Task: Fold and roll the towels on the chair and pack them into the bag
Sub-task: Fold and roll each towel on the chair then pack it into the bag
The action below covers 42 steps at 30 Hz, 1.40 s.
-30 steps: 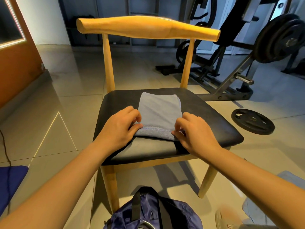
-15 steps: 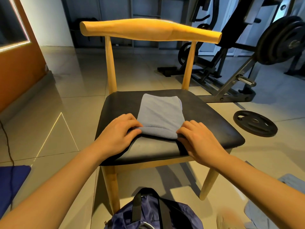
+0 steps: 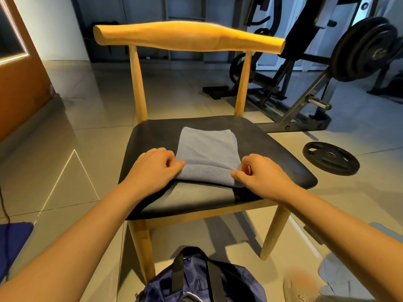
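A folded light-blue towel (image 3: 206, 151) lies on the black seat of a wooden chair (image 3: 272, 149). Its near end is curled into a short roll. My left hand (image 3: 152, 168) grips the roll's left end with curled fingers and thumb. My right hand (image 3: 259, 173) grips the right end the same way. A dark navy bag (image 3: 202, 282) with black straps sits on the floor just in front of the chair, partly cut off by the frame's lower edge.
Another pale towel (image 3: 349, 269) lies on the floor at lower right beside a shoe (image 3: 298, 290). A loose weight plate (image 3: 330, 158) and a weight machine (image 3: 305, 88) stand right of the chair. An orange door (image 3: 19, 83) is at left, blue cloth (image 3: 13, 243) at lower left.
Both hands have rolled the towel's near edge away from me, so the roll is thicker and sits farther back on the seat. The flat part is shorter.
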Tool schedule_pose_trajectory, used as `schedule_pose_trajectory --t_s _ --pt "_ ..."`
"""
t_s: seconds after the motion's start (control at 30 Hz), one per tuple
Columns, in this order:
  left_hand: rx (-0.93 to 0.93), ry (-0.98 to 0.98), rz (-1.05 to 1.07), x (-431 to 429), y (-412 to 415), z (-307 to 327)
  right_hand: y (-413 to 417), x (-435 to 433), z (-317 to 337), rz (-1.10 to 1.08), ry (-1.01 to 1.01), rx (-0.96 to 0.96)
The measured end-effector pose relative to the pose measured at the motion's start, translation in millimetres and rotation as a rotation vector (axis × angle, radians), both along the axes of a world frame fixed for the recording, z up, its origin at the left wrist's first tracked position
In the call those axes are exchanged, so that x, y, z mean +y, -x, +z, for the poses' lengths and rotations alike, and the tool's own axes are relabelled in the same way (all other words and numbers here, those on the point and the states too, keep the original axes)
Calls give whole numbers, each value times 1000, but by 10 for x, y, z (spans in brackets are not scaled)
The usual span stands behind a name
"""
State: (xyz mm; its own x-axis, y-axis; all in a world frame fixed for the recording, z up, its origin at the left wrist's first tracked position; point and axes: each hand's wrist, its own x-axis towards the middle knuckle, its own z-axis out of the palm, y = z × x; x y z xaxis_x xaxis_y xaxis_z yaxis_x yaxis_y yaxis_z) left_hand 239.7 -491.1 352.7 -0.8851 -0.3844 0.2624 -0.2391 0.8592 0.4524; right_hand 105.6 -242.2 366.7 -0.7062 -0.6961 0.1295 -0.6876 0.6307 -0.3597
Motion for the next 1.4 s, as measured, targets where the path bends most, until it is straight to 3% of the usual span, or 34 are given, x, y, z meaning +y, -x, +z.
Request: schedule_pose_trajectory --t_s 0.1,0.17,0.23,0.4,0.67,0.83,0.9,1.0,1.13,1.3,1.4 --pt "165 -22 -31 24 -24 17 -1 39 -47 93 96 271" --pt "249 47 -124 18 -58 -27 -16 61 -101 213 62 447" --pt "260 94 -205 -35 -107 -74 -38 111 -121 277 3 503" --pt "138 204 -281 -120 -185 -125 -55 183 -144 286 -24 431" --pt "21 -21 -143 -16 -60 -66 36 78 132 173 -74 -57" --pt "-6 -61 -14 3 28 -49 84 -16 138 117 -85 -221" --pt "29 -62 29 -19 62 -45 124 -30 117 73 -48 -173" --pt "153 -100 16 -20 83 -24 177 -6 94 44 48 96" --pt "305 33 -181 -10 12 -69 96 8 -18 257 74 381" --pt "165 151 -290 -151 -41 -118 22 78 -107 267 -53 434" --pt "113 123 -265 -133 8 -111 29 16 -40 213 -67 313"
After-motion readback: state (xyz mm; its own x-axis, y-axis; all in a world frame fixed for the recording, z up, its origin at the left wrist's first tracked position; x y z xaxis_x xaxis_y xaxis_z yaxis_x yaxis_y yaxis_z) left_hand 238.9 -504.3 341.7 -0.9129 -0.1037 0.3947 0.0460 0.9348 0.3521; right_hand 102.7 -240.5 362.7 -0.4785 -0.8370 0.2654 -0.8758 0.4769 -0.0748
